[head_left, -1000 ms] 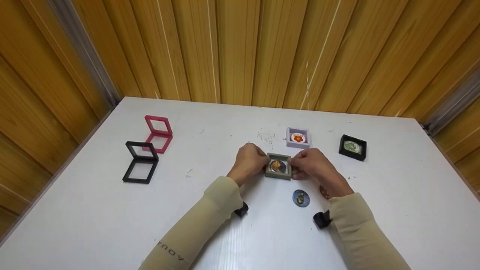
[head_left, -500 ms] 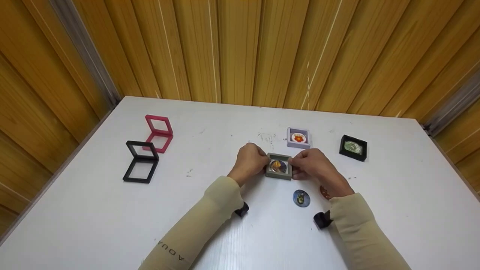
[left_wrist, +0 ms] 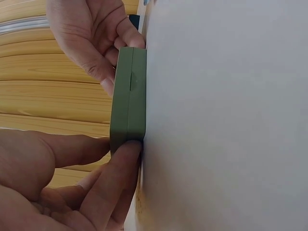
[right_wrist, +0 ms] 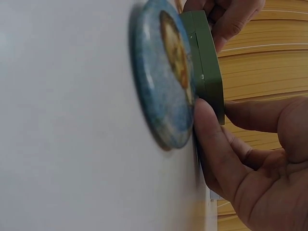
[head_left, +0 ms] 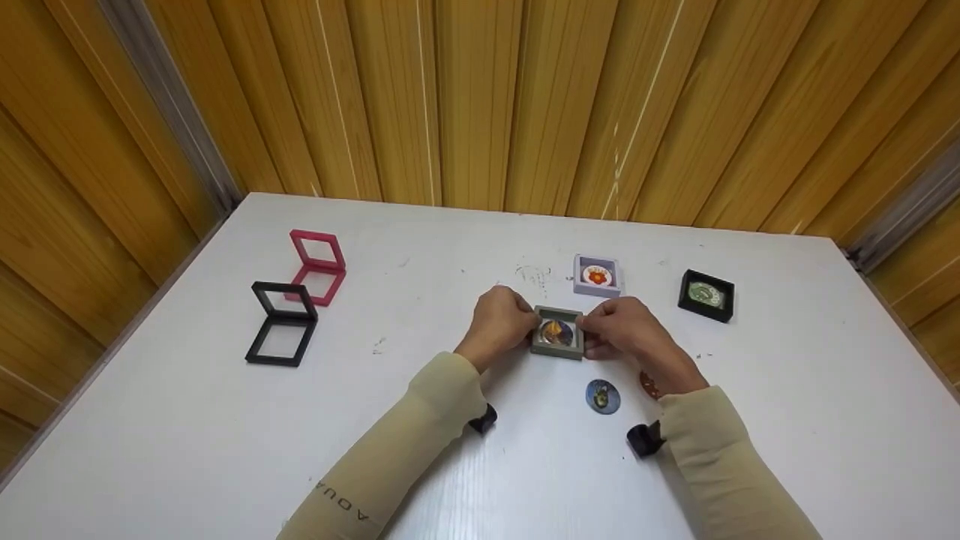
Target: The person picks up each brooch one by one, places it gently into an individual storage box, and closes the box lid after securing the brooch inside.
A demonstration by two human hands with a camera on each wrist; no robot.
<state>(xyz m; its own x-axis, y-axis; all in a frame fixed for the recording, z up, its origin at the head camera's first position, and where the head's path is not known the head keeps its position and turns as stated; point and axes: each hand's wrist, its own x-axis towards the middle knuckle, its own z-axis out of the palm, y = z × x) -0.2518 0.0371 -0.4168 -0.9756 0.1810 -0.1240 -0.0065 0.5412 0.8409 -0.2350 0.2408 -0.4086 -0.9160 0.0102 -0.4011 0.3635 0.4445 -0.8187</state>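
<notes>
A square green display case (head_left: 557, 353) lies closed on the white table, with a round picture badge (head_left: 556, 332) showing through its clear window. My left hand (head_left: 501, 324) pinches the case's left side between thumb and fingers. Opposite it, my right hand (head_left: 628, 328) grips the right side the same way. In the left wrist view the green case (left_wrist: 129, 91) stands edge-on, its two halves meeting along a seam. A blue round badge (head_left: 603, 397) lies just in front of the case; it looms large as the blue badge (right_wrist: 166, 77) in the right wrist view.
Behind the hands sit a lilac case (head_left: 598, 291) with a flower badge and a black case (head_left: 706, 295) with a green badge. At left, a pink case (head_left: 317, 265) and another black case (head_left: 282, 325) stand unfolded. A red-brown badge (head_left: 649, 384) is partly hidden by the right wrist.
</notes>
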